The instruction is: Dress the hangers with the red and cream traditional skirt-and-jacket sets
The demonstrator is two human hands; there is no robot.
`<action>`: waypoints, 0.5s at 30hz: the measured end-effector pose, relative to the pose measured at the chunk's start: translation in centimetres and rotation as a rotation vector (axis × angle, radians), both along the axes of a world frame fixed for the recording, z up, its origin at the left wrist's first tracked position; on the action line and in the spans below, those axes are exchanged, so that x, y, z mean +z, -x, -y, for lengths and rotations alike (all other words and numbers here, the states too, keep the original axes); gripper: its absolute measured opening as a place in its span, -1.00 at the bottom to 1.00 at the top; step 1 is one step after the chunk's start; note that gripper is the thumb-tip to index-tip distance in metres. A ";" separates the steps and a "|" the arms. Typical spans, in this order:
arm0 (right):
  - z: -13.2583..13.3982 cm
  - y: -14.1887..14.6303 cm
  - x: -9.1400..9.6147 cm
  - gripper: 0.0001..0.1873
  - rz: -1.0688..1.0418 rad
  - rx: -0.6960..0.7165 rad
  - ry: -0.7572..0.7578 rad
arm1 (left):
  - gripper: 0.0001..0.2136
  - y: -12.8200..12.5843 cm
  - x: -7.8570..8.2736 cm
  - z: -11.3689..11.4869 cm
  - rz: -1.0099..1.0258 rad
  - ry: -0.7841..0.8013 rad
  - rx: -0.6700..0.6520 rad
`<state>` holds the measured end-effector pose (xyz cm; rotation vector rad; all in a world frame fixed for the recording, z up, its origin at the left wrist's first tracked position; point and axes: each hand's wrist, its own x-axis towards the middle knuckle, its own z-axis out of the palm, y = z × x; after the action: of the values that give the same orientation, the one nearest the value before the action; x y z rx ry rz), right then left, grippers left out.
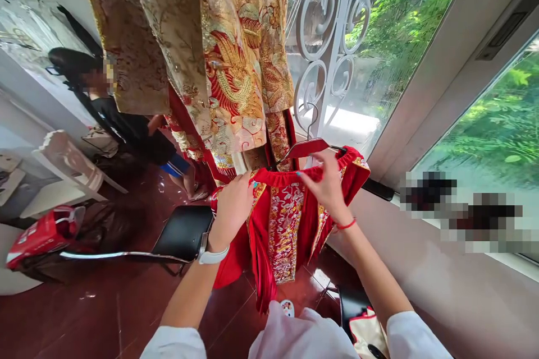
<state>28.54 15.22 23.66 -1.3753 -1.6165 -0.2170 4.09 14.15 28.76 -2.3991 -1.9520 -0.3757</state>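
Note:
A red skirt (287, 235) with a gathered waistband and gold and silver embroidered panels hangs in front of me. Its waistband is at a dark red hanger (306, 148) with a metal hook. My left hand (232, 207), with a pale band on the wrist, is closed on the left end of the waistband. At the right part of the waistband, my right hand (329, 188) has its thumb and forefinger spread apart, the thumb near the front of the fabric and the forefinger by the hanger. Its other fingers are partly hidden. A red string circles that wrist.
Long gold embroidered garments (236, 67) hang just beyond the skirt. A black chair (183, 233) stands left, near a red bag (44, 235). A person (126, 118) in dark clothes is farther left. White scrolled ironwork (326, 28) and windows are on the right.

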 end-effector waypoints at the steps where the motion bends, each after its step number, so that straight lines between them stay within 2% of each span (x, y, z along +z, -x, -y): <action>1: -0.2 -1.9 0.8 -0.57 0.001 -0.053 -0.054 | -0.59 0.1 -0.1 -0.5 0.059 0.007 -0.016; 3: -1.3 -6.1 2.1 -0.58 0.061 -0.122 -0.034 | -0.61 0.3 -0.4 -1.5 0.179 0.044 -0.073; 5: -3.1 -9.9 2.9 -0.62 0.148 -0.006 0.118 | -0.64 0.4 -0.5 -2.4 0.265 0.069 -0.110; 7: -4.9 -12.6 3.2 -0.58 0.200 0.149 0.239 | -0.66 0.4 -0.3 -3.2 0.282 0.067 -0.101; 11: -6.0 -14.4 3.2 -0.51 0.172 0.318 0.370 | -0.66 1.0 1.4 -4.5 0.233 -0.018 0.008; 15: -4.3 -13.7 2.6 -0.43 0.066 0.372 0.449 | -0.65 1.3 4.4 -5.3 0.233 -0.206 0.112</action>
<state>42.28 19.50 26.26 -1.3664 -2.0224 0.3440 2.75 19.47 33.18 -2.1919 -2.0091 -0.8402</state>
